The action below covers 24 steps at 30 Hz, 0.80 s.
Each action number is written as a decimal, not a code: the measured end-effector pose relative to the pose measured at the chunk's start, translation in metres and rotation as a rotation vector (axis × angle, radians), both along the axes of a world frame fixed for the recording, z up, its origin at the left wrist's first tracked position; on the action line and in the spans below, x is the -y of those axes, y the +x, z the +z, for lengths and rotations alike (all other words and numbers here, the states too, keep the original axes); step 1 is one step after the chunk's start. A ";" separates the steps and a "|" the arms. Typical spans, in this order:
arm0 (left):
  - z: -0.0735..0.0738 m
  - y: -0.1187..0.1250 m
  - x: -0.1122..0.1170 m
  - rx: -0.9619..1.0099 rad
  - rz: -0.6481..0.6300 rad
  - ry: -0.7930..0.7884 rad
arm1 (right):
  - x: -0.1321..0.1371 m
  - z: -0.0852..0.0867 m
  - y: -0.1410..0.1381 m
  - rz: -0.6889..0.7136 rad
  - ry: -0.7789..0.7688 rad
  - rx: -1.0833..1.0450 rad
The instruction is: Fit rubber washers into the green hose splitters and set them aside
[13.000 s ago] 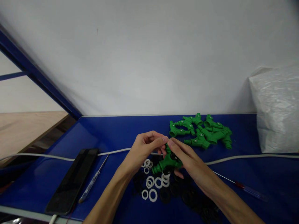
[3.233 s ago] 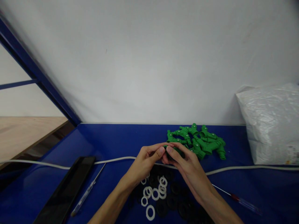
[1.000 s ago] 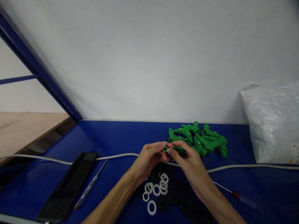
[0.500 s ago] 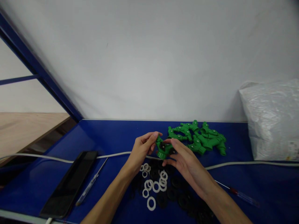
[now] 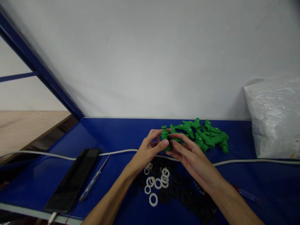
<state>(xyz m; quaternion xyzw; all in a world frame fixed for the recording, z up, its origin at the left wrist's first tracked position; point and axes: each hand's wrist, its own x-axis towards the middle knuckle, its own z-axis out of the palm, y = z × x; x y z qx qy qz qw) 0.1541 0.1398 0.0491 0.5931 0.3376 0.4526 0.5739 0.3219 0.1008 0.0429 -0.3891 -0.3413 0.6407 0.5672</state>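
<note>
- Green plastic tap fitting (image 5: 165, 136), a short branched body with a round open end on top, is between my two hands, lifted above the blue table top (image 5: 112, 134) and just in front of the pile of the same parts.
- My left hand (image 5: 150, 150) pinches it narrowly, the thumb on the near side and the fingers behind.
- My right hand (image 5: 190, 155) has long, nearly straight fingers, and only the fingertips close on the right side of the fitting, where a small dark part shows; I cannot tell what this part is.
- I think the work goes well if the left hand holds the body firm and does not turn, and the right fingertips press evenly, so that a ring would sit flat and not tilted.
- Flat white plastic rings (image 5: 156, 184) and black rubber washers (image 5: 185, 194) lie loose on the table under my wrists, not in any tray.
- More green fittings (image 5: 206, 137) lie in a heap near the wall.
- Large white plastic bag (image 5: 276, 118) stands at the right edge; it is the only container, and what is inside I cannot see.
- Thin white cable (image 5: 117, 152) runs across the table, with a black phone (image 5: 72, 179) and a slim screwdriver (image 5: 93, 181) at the left.
</note>
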 end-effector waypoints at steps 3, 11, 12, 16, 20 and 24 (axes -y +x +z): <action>0.003 -0.002 0.003 0.043 -0.087 -0.027 | 0.001 0.001 0.000 0.015 -0.035 -0.010; -0.008 0.005 -0.001 0.163 -0.105 -0.220 | 0.004 0.004 -0.005 0.111 -0.014 0.075; -0.011 0.007 -0.003 0.201 -0.047 -0.240 | 0.004 0.004 -0.005 0.130 -0.013 0.111; -0.010 0.008 -0.011 0.471 0.110 -0.347 | 0.002 0.002 0.000 0.146 0.118 0.444; -0.002 -0.001 -0.015 0.660 0.156 -0.473 | 0.003 -0.001 0.009 0.291 0.363 0.894; 0.000 -0.006 -0.014 0.685 0.128 -0.590 | 0.008 -0.009 0.013 0.430 0.412 1.041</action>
